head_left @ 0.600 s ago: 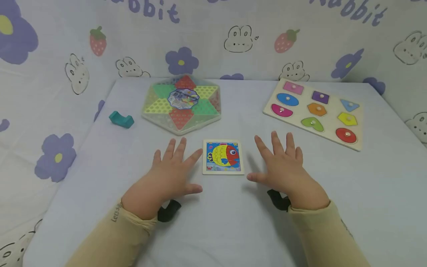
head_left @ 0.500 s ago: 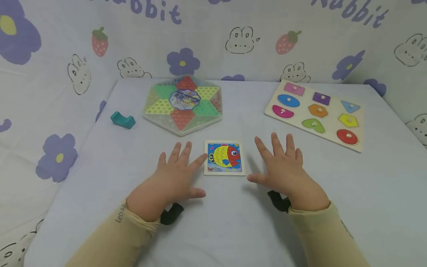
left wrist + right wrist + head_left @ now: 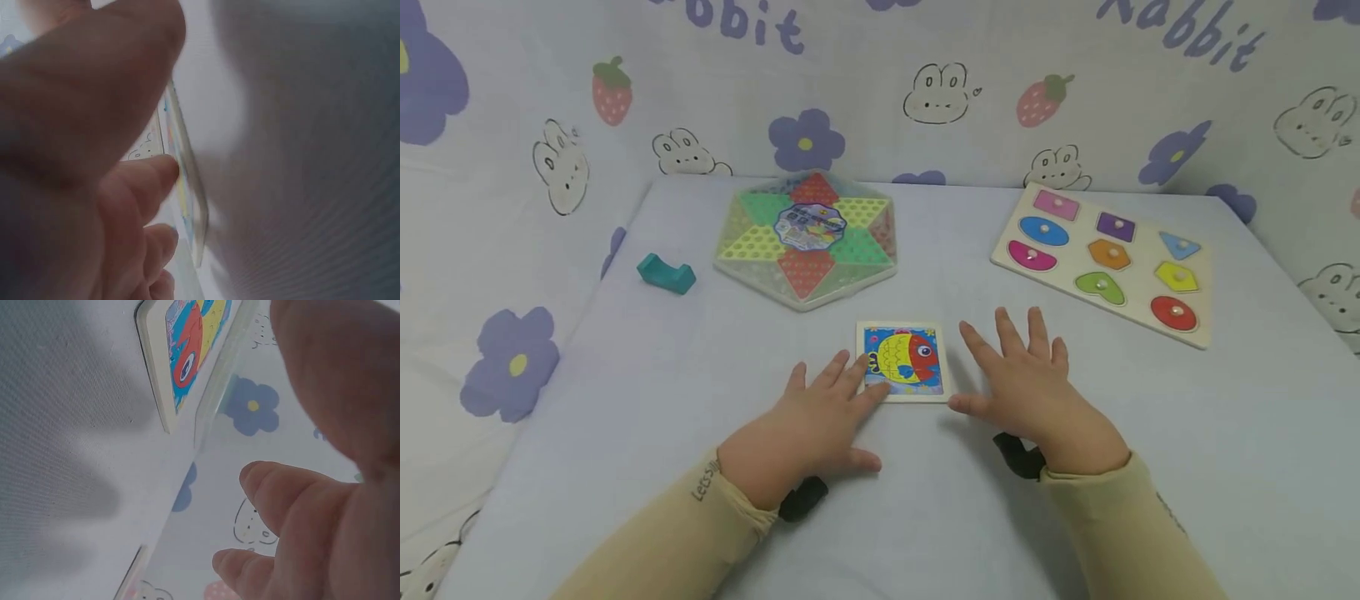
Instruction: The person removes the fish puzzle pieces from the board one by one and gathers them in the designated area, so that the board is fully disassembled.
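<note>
A small square jigsaw puzzle [image 3: 910, 358] with a yellow and red fish in a pale frame lies flat between the two hands. My left hand [image 3: 808, 429] is spread, its index fingertip overlapping the puzzle's lower left corner in the head view. In the left wrist view the puzzle [image 3: 187, 181] is seen edge-on beside the fingers. My right hand [image 3: 1037, 392] has its fingers spread just right of the puzzle, thumb tip near the lower right corner. The right wrist view shows the puzzle [image 3: 194, 356] apart from the fingers [image 3: 294, 494]. Neither hand grips anything.
A hexagonal board game in a clear case [image 3: 808, 237] lies behind the puzzle to the left. A wooden shape board [image 3: 1067, 246] with knobbed pieces lies back right. A teal curved block [image 3: 666, 273] sits at left. Printed cloth [image 3: 865, 92] rises behind the white table [image 3: 925, 517].
My left hand has moved right and toward the near side, its index finger now over the puzzle's corner. The right hand has shifted slightly left. The puzzle stays in place.
</note>
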